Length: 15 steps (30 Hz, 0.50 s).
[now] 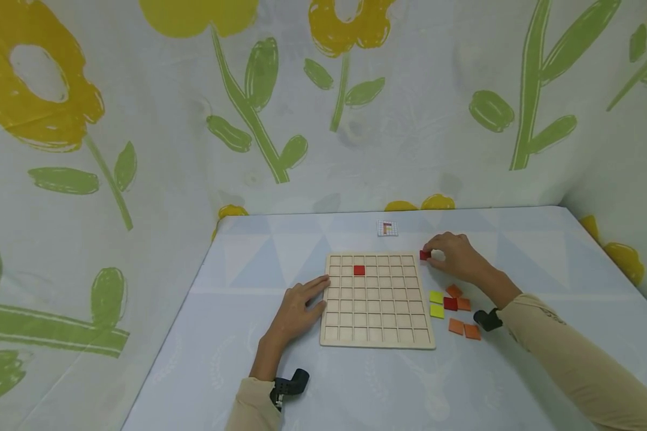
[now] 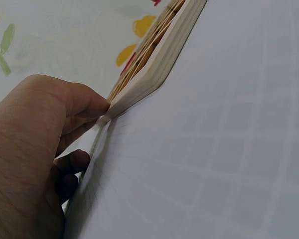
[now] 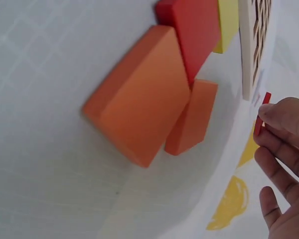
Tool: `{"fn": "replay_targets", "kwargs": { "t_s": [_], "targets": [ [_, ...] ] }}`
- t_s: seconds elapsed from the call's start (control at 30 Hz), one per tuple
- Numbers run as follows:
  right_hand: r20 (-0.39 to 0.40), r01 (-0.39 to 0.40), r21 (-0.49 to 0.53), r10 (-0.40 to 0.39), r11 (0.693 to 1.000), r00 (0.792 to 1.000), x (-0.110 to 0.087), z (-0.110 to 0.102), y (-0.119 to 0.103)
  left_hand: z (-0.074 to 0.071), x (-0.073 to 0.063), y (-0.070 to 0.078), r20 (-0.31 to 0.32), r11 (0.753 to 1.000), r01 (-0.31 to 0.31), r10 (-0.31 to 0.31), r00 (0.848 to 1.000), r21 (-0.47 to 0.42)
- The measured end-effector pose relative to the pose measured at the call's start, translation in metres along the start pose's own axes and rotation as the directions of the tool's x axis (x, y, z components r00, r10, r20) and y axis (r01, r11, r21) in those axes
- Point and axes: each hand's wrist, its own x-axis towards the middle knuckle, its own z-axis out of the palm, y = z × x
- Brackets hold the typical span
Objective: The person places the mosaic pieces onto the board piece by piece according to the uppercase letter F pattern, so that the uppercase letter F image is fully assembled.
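A pale wooden grid board (image 1: 377,344) lies on the table, with one red square tile (image 1: 359,270) in a cell of its upper part. At the board's left edge my left hand (image 1: 296,308) rests with fingers extended, its fingertips touching the rim. My right hand (image 1: 455,257) pinches another red tile (image 3: 262,113) between thumb and fingers, just beyond the board's upper right corner. In the right wrist view the remaining fingers of that hand spread away from the tile.
Right of the board lie two yellow tiles (image 1: 436,297), a red tile (image 1: 450,303) and several orange tiles (image 1: 456,326). A small card (image 1: 387,228) with a coloured grid pattern lies behind the board. A flower-printed curtain (image 1: 410,120) surrounds the table.
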Motion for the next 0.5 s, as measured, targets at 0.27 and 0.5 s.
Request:
{"fn": "replay_targets", "kwargs": {
  "t_s": [0.27, 0.5],
  "targets": [
    [-0.013, -0.007, 0.007, 0.007, 1.000, 1.000, 0.000, -0.002, -0.009, 0.000, 0.000, -0.002, 0.002, 1.000, -0.014, 0.014, 1.000, 0.002],
    [-0.064, 0.071, 0.000, -0.070, 0.998, 0.995, -0.002, -0.002, -0.015, 0.001, 0.000, -0.002, -0.009, 1.000, -0.025, 0.025, 1.000, 0.013]
  ]
}}
